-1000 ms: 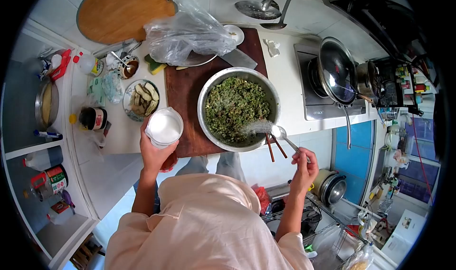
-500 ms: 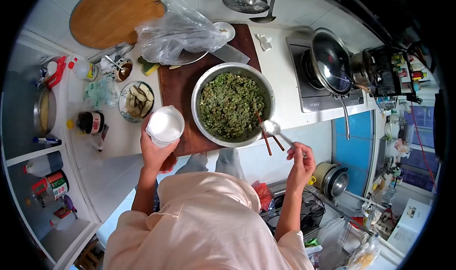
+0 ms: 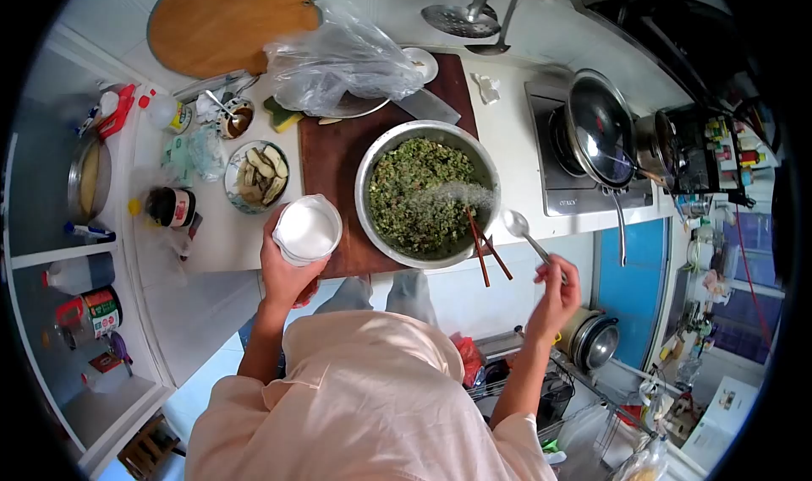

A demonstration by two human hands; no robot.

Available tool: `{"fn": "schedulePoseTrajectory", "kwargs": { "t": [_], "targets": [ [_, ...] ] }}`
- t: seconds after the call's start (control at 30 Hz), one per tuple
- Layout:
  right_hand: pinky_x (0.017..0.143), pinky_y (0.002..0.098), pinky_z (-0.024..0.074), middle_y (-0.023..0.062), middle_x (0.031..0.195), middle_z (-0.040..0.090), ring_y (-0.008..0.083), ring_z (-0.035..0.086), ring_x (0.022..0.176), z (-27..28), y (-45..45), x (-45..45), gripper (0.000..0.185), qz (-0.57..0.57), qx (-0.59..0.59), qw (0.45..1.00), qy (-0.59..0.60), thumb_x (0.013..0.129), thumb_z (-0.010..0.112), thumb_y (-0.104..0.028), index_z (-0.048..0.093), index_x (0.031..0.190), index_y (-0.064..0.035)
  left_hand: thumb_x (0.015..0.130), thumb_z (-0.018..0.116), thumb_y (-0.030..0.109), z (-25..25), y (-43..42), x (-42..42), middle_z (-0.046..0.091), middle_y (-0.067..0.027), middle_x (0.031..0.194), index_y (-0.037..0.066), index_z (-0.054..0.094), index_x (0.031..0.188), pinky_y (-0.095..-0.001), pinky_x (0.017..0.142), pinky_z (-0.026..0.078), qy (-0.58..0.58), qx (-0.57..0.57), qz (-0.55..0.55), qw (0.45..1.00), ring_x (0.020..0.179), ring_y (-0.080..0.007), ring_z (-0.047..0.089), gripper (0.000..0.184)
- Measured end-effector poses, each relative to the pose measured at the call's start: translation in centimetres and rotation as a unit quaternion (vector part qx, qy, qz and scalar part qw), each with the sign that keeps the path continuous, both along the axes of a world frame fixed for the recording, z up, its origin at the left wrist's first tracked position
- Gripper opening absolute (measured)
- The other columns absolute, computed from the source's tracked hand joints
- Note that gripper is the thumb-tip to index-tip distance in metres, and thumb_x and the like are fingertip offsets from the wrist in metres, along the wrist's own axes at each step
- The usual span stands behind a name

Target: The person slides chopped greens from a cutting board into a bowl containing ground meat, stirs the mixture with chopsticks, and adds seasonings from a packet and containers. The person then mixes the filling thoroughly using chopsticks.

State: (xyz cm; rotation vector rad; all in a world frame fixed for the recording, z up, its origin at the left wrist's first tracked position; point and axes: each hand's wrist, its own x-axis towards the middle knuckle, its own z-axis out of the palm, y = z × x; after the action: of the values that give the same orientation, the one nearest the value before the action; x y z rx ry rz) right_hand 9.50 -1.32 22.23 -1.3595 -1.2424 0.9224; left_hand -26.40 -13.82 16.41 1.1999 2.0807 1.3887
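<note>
In the head view, my left hand (image 3: 286, 270) is wrapped round a white tub (image 3: 309, 230) of white granules or powder, left of the metal bowl. My right hand (image 3: 554, 295) grips a metal spoon (image 3: 526, 234) by its handle, its head just off the bowl's right rim. White grains are blurred in the air over the chopped green filling (image 3: 414, 185). That filling lies in a large metal bowl (image 3: 365, 215) on a dark wooden board (image 3: 326, 168). Two brown chopsticks (image 3: 485, 253) lean out over the bowl's front right edge.
A plate of sliced pieces (image 3: 256, 177) and a sauce bowl with a spoon (image 3: 237, 119) stand to the left. Behind lie a plastic bag (image 3: 330, 62) and a cleaver (image 3: 427, 106). On the right, a lidded pan (image 3: 600, 130) sits on the stove (image 3: 584, 200).
The spoon held white grains before; now they are scattered in the air above the filling. My right hand has turned the spoon slightly. The whole view has shifted a little.
</note>
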Motion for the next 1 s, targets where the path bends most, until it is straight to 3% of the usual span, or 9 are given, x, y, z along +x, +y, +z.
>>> {"fn": "schedulePoseTrajectory", "kwargs": {
  "t": [0.2,0.4,0.5,0.63,0.73,0.83,0.87,0.97,1.0],
  "targets": [
    [0.059,0.0224,0.0458,0.0071,0.077,0.062,0.0117,0.058,0.068,-1.1,-1.8,-1.6,0.013,0.041,-0.058,0.997,0.018,0.093,0.056,-0.007,0.063,0.097,0.0026,0.056,0.086,0.011,-0.5,-0.4,0.2,0.056,-0.0163,0.122,0.002,0.041,0.130,-0.0379,0.096,0.045,0.020,0.011,-0.001,1.000,0.112,-0.0286,0.057,0.087],
    [0.060,0.0215,0.0446,0.0061,0.077,0.063,0.0093,0.055,0.067,-1.2,0.8,-2.8,0.013,0.024,-0.021,0.999,0.024,0.093,0.057,-0.007,0.064,0.097,0.0033,0.057,0.087,0.011,-0.1,-0.2,0.7,0.055,-0.0166,0.122,0.001,0.042,0.129,-0.0378,0.095,0.045,-0.008,0.040,-0.024,0.999,0.111,-0.0278,0.057,0.085],
    [0.060,0.0204,0.0438,0.0054,0.075,0.063,0.0087,0.055,0.066,-2.5,-0.6,-3.0,0.013,0.064,-0.084,0.994,0.018,0.093,0.057,-0.008,0.064,0.096,0.0025,0.057,0.087,0.010,0.0,-0.5,0.7,0.055,-0.0165,0.123,0.001,0.041,0.129,-0.0377,0.095,0.045,-0.010,0.036,-0.033,0.999,0.111,-0.0270,0.056,0.086],
    [0.060,0.0236,0.0467,0.0055,0.076,0.063,0.0117,0.059,0.066,-2.6,0.3,-5.2,0.009,0.066,-0.018,0.997,-0.024,0.090,0.057,0.002,0.064,0.095,0.0023,0.056,0.086,0.010,-0.4,-0.8,0.9,0.055,-0.0170,0.124,-0.001,0.039,0.132,-0.0380,0.098,0.044,-0.005,0.023,-0.039,0.999,0.114,-0.0265,0.055,0.090],
    [0.060,0.0265,0.0478,0.0085,0.076,0.062,0.0165,0.061,0.065,-2.0,0.4,-4.8,0.009,0.155,0.106,0.937,-0.296,0.086,0.058,0.006,0.063,0.093,0.0022,0.055,0.086,0.010,-0.2,-0.3,0.8,0.055,-0.0167,0.124,0.000,0.039,0.132,-0.0378,0.097,0.044,0.023,0.039,-0.049,0.998,0.113,-0.0266,0.056,0.090],
    [0.061,0.0273,0.0485,0.0111,0.076,0.061,0.0202,0.061,0.065,-1.5,0.4,-5.1,0.012,0.137,0.155,0.924,-0.321,0.083,0.059,0.009,0.062,0.092,0.0013,0.055,0.087,0.010,-0.5,-0.4,0.9,0.055,-0.0160,0.124,0.000,0.040,0.131,-0.0377,0.097,0.044,0.043,0.032,-0.052,0.997,0.113,-0.0267,0.056,0.090],
    [0.061,0.0270,0.0488,0.0100,0.078,0.061,0.0193,0.061,0.066,-1.0,0.6,-5.5,0.014,0.138,0.094,0.940,-0.296,0.083,0.058,0.010,0.063,0.093,0.0012,0.055,0.087,0.011,-0.5,-0.2,1.0,0.055,-0.0161,0.123,0.001,0.040,0.130,-0.0379,0.097,0.044,0.037,0.035,-0.055,0.997,0.113,-0.0276,0.056,0.090],
    [0.062,0.0265,0.0499,0.0106,0.079,0.061,0.0169,0.061,0.067,-0.3,0.3,-5.7,0.013,0.147,0.106,0.944,-0.274,0.084,0.057,0.009,0.062,0.094,0.0027,0.053,0.089,0.013,-0.5,0.3,1.5,0.054,-0.0170,0.120,0.002,0.044,0.127,-0.0391,0.093,0.046,0.002,0.055,-0.062,0.997,0.109,-0.0320,0.056,0.087],
    [0.062,0.0253,0.0506,0.0099,0.082,0.062,0.0145,0.061,0.070,0.0,-0.1,-5.8,0.010,0.141,0.073,0.966,-0.202,0.087,0.057,0.005,0.063,0.095,0.0034,0.053,0.089,0.013,-0.4,0.2,1.6,0.054,-0.0174,0.122,0.002,0.043,0.127,-0.0396,0.094,0.045,0.018,0.039,-0.068,0.997,0.110,-0.0327,0.055,0.088]
  ]
}}
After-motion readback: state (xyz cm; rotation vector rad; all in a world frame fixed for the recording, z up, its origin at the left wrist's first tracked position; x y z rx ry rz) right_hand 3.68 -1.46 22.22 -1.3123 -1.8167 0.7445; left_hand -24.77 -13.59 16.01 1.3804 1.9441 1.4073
